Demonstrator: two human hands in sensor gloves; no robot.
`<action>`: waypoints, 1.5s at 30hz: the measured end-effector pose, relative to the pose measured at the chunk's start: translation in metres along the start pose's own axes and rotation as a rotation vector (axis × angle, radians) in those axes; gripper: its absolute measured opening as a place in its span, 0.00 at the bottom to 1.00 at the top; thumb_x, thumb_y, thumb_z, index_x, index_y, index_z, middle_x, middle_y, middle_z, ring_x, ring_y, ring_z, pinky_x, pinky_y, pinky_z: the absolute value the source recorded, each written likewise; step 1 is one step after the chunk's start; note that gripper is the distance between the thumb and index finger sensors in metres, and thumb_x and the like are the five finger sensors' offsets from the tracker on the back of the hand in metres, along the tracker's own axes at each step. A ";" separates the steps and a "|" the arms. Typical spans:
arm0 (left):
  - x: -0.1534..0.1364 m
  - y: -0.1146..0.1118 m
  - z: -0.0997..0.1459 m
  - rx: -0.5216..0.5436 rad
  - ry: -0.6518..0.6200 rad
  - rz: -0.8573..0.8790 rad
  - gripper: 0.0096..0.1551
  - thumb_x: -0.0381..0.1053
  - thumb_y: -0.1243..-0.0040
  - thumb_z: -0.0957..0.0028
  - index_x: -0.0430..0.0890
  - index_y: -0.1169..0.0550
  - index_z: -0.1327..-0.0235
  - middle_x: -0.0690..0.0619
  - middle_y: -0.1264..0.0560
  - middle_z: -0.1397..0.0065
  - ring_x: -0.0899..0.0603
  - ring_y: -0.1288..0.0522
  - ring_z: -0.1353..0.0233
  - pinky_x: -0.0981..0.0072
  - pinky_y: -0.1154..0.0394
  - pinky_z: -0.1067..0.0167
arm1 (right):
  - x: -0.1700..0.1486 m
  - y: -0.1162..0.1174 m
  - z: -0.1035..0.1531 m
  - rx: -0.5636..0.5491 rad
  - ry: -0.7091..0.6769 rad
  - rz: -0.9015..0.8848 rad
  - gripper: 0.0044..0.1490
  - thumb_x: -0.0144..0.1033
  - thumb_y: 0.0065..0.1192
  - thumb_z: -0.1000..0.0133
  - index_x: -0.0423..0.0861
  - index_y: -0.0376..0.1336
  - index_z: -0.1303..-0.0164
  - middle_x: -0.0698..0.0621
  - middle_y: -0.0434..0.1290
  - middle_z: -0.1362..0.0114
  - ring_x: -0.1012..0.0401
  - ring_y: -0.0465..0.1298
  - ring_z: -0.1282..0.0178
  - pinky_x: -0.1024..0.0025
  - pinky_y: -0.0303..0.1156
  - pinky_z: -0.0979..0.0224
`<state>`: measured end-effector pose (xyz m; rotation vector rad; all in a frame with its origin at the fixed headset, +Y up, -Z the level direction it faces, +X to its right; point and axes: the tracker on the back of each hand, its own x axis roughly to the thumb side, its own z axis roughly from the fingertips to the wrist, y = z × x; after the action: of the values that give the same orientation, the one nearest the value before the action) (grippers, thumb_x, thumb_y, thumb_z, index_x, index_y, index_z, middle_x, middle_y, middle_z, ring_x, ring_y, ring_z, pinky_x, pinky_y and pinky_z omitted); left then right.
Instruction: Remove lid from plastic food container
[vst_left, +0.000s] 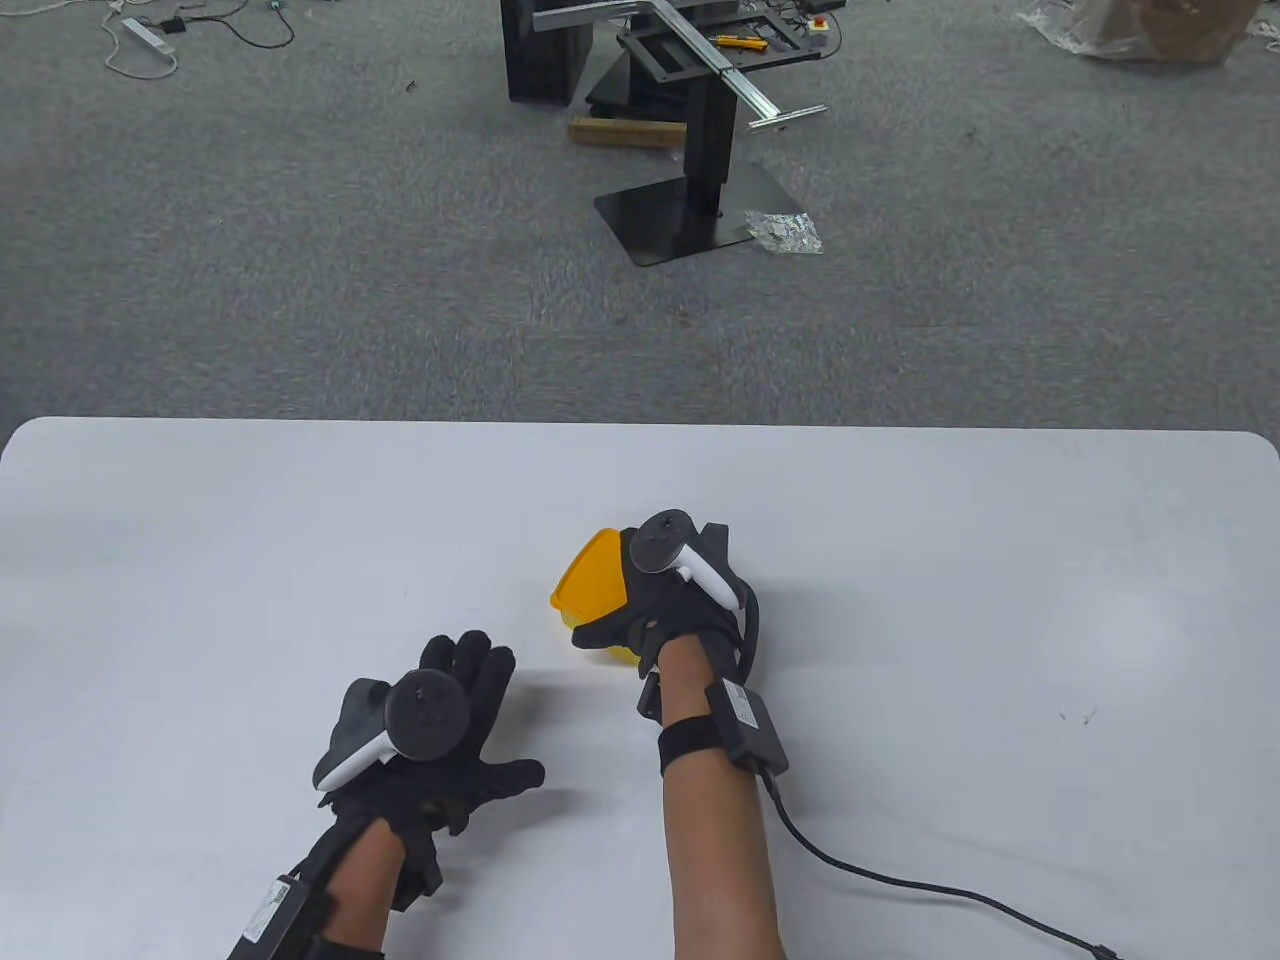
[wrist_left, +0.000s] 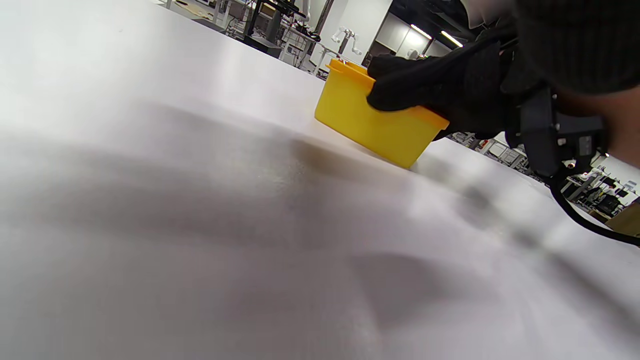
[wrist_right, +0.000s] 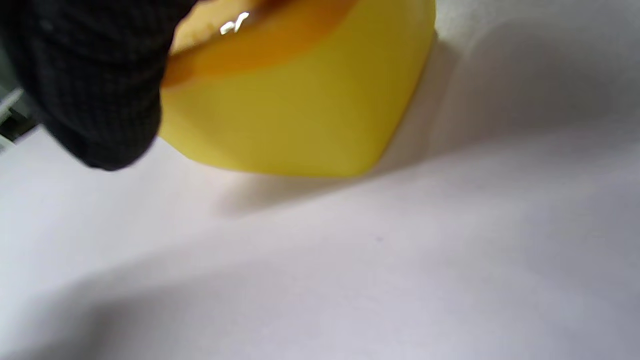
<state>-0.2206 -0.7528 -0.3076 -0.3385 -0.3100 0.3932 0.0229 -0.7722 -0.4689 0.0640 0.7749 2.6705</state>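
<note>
A yellow plastic container (vst_left: 612, 652) with an orange lid (vst_left: 592, 582) stands on the white table (vst_left: 900, 560) near the middle. My right hand (vst_left: 665, 600) lies over the top of it and grips the lid; the thumb presses the near rim in the left wrist view (wrist_left: 400, 97). The container body (wrist_left: 370, 127) rests on the table there. In the right wrist view the yellow body (wrist_right: 300, 110) fills the top, the lid edge (wrist_right: 260, 50) above it, a gloved finger (wrist_right: 95, 75) at left. My left hand (vst_left: 440, 720) lies flat on the table, fingers spread, apart from the container.
The table's far edge (vst_left: 640, 422) lies beyond the container. A black cable (vst_left: 900, 880) runs from my right wrist across the table to the lower right. Grey carpet with a black stand (vst_left: 700, 170) lies beyond.
</note>
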 end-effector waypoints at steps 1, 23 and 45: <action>-0.001 0.000 0.000 0.000 0.004 0.002 0.71 0.80 0.40 0.64 0.54 0.60 0.18 0.54 0.69 0.17 0.35 0.73 0.18 0.35 0.64 0.23 | 0.001 0.000 0.000 -0.003 -0.001 0.020 0.80 0.69 0.78 0.52 0.59 0.23 0.17 0.42 0.16 0.15 0.34 0.25 0.17 0.30 0.37 0.14; -0.036 0.017 0.020 0.093 0.063 0.177 0.72 0.81 0.42 0.64 0.51 0.61 0.19 0.51 0.67 0.16 0.34 0.71 0.18 0.35 0.62 0.23 | -0.037 0.050 0.176 -0.145 -0.402 0.135 0.77 0.71 0.78 0.53 0.52 0.34 0.12 0.36 0.29 0.11 0.29 0.39 0.18 0.32 0.49 0.15; 0.039 -0.032 0.001 -0.317 -0.384 0.695 0.94 0.71 0.17 0.70 0.47 0.76 0.27 0.47 0.74 0.18 0.29 0.65 0.13 0.33 0.58 0.18 | -0.039 0.049 0.195 -0.021 -0.697 -0.246 0.76 0.71 0.79 0.54 0.51 0.38 0.11 0.35 0.33 0.10 0.27 0.43 0.18 0.32 0.52 0.16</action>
<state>-0.1768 -0.7638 -0.2854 -0.6861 -0.6349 1.1053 0.0708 -0.7256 -0.2754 0.7890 0.4797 2.1877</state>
